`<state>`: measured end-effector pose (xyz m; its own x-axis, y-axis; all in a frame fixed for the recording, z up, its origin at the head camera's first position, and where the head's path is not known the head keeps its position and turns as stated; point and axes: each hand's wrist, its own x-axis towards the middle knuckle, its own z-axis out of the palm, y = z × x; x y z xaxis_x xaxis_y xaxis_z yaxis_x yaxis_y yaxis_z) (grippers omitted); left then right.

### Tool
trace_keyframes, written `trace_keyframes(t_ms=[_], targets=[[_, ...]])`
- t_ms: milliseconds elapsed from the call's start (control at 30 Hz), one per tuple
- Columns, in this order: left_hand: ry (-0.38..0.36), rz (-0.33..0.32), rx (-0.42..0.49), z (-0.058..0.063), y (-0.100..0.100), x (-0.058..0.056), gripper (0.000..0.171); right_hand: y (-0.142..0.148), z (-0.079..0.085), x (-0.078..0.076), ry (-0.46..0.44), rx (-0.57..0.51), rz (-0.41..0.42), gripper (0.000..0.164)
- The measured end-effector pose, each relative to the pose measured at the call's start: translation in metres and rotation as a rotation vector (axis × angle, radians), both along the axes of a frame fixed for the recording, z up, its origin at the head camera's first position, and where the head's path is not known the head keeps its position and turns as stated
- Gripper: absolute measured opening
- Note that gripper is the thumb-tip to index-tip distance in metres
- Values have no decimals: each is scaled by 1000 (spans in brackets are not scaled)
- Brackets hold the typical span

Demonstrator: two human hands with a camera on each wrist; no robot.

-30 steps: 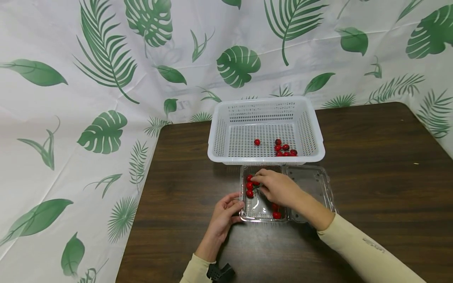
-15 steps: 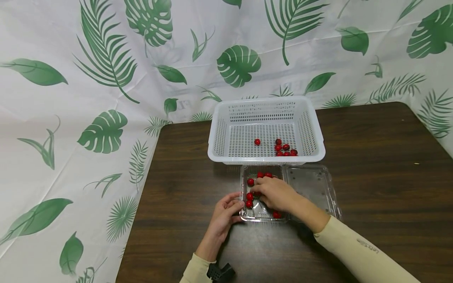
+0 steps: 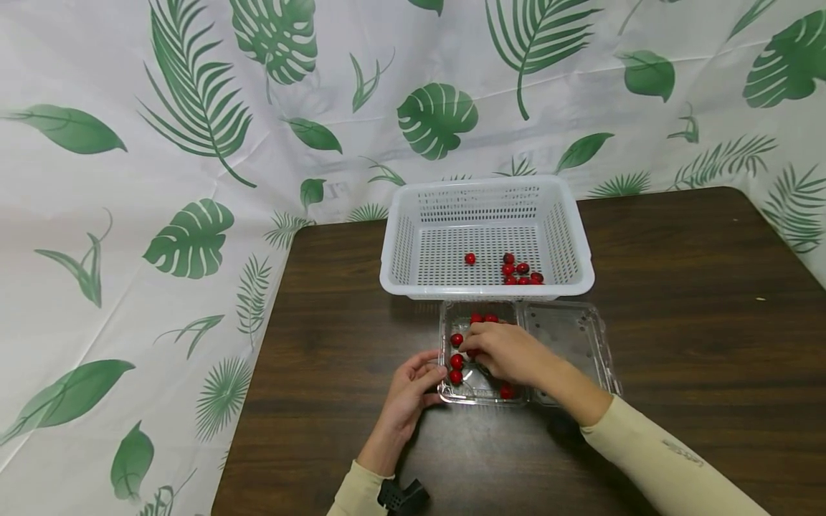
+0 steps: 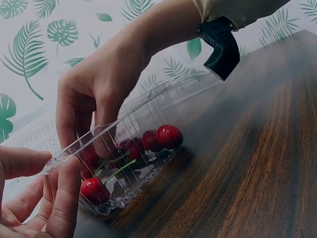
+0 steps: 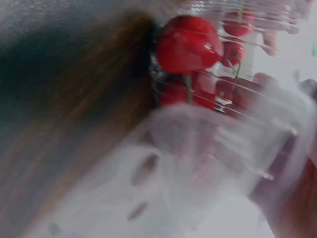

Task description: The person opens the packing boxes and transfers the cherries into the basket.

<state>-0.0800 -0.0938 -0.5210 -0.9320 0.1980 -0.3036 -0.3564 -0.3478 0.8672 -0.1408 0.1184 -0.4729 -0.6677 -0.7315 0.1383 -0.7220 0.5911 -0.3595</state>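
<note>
A clear plastic clamshell box [image 3: 480, 390] lies open on the table with several red cherries [image 3: 457, 362] in its left half. Green stems show on some of them in the left wrist view. My left hand [image 3: 409, 390] pinches the box's left rim between thumb and fingers [image 4: 64, 198]. Inside the box, my right hand [image 3: 510, 351] points its fingers down and pinches a cherry [image 3: 473, 353], which they partly cover. Through the clear wall in the right wrist view, a cherry [image 5: 188, 44] shows large, though much there is blurred.
Behind the box, near the table's back edge, stands a white perforated basket [image 3: 487, 292] holding several more cherries [image 3: 508, 270]. The box's lid [image 3: 568, 337] lies folded out to the right. Brown wooden table [image 3: 335, 330] extends around them, with a leaf-patterned cloth [image 3: 323, 93] behind.
My right hand has shifted slightly toward the near side within the box. Cherries along its left side have moved nearer, and two now show at the back. My left hand has stayed on the rim.
</note>
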Motion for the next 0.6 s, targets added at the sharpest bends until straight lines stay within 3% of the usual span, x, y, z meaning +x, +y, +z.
trace_keyframes(t_ms=[600], targets=[[-3, 10, 4, 1, 1, 0, 44, 14, 48, -2, 25, -90, -12, 28]])
